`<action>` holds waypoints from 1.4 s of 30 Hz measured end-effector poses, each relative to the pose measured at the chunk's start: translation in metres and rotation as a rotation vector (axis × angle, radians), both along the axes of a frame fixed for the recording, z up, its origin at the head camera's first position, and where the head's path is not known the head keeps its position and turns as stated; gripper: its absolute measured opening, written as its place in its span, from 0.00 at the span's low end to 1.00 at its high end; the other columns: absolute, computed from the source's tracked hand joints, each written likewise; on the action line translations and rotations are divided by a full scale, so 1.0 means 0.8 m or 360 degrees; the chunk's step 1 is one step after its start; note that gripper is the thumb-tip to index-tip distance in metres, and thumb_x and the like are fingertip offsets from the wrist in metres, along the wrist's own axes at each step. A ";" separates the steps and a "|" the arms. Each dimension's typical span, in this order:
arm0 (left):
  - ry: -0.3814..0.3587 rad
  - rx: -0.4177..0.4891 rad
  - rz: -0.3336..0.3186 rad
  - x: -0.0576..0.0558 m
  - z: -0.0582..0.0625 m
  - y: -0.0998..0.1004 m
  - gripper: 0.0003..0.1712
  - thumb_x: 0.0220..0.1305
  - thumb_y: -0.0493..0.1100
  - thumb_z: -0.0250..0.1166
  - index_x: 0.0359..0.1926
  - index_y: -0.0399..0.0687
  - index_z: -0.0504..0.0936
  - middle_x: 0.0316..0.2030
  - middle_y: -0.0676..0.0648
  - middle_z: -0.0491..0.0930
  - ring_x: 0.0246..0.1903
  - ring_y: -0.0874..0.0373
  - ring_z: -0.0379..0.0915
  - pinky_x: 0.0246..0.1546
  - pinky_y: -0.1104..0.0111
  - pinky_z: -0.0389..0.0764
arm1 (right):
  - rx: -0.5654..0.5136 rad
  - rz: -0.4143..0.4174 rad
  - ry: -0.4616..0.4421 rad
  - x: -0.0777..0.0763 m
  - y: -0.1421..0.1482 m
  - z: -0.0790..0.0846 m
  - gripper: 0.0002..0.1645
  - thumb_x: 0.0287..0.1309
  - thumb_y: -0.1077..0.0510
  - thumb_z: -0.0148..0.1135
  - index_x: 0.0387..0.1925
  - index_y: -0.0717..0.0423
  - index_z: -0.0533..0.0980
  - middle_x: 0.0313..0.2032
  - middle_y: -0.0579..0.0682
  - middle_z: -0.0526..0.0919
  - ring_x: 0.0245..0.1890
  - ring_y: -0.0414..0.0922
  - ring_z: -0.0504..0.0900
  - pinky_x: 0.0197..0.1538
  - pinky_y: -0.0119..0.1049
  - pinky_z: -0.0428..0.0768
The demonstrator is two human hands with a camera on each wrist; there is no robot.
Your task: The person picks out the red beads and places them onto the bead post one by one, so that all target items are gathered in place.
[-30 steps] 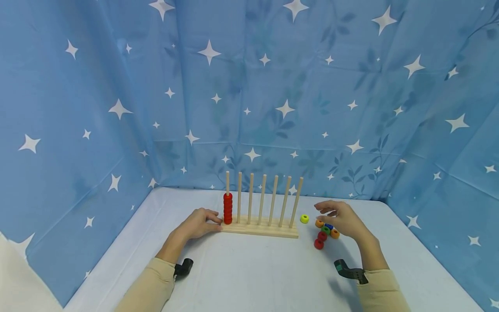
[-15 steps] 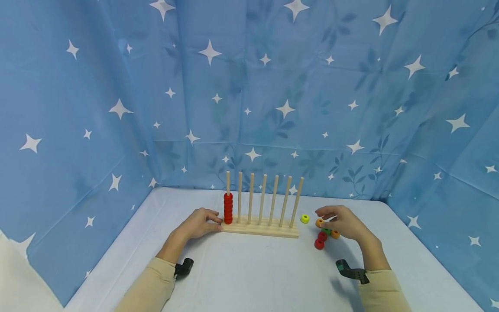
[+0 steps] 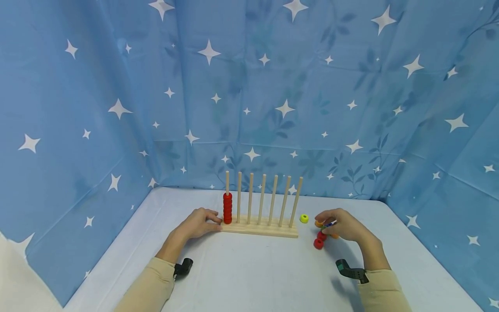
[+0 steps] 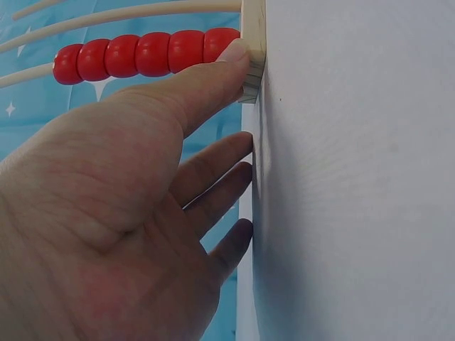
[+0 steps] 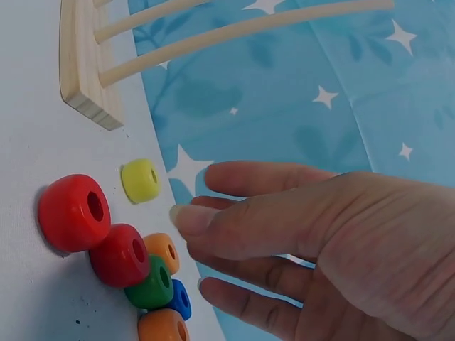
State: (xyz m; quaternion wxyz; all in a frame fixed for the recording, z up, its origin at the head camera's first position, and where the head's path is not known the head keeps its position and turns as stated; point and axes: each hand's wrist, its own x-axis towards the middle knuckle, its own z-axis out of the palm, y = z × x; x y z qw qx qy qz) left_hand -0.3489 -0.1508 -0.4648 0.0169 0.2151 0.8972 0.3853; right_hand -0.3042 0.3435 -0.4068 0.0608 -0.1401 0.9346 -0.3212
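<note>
My left hand [image 3: 198,225] holds the left end of a wooden peg rack [image 3: 257,231], its thumb on the base beside the first peg. A stack of several red beads [image 3: 228,209] sits on that peg; the other pegs carry nothing. To the right, my right hand [image 3: 346,225] hovers over a small cluster of loose beads, thumb and fingers apart. In the right wrist view, two red beads [image 5: 75,213], a green bead [image 5: 151,287], a blue bead [image 5: 180,300] and two orange beads [image 5: 163,327] lie close together, partly overlapping. Nothing shows between the fingers there.
A yellow bead [image 3: 304,218] lies apart, between the rack's right end and the cluster. The white tabletop [image 3: 249,277] stretches out in front. A blue star-patterned curtain [image 3: 249,108] surrounds the table's back and sides.
My right hand has lowered slightly toward the loose beads, covering more of the cluster in the head view. My left hand and the rack have stayed in place.
</note>
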 end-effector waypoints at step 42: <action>0.0010 0.0009 0.0024 0.000 0.000 0.001 0.11 0.61 0.44 0.77 0.45 0.50 0.94 0.61 0.39 0.83 0.69 0.38 0.72 0.70 0.42 0.69 | 0.0330 -0.0186 -0.0110 -0.002 -0.019 -0.015 0.21 0.46 0.77 0.73 0.41 0.56 0.90 0.39 0.49 0.87 0.39 0.45 0.80 0.50 0.48 0.86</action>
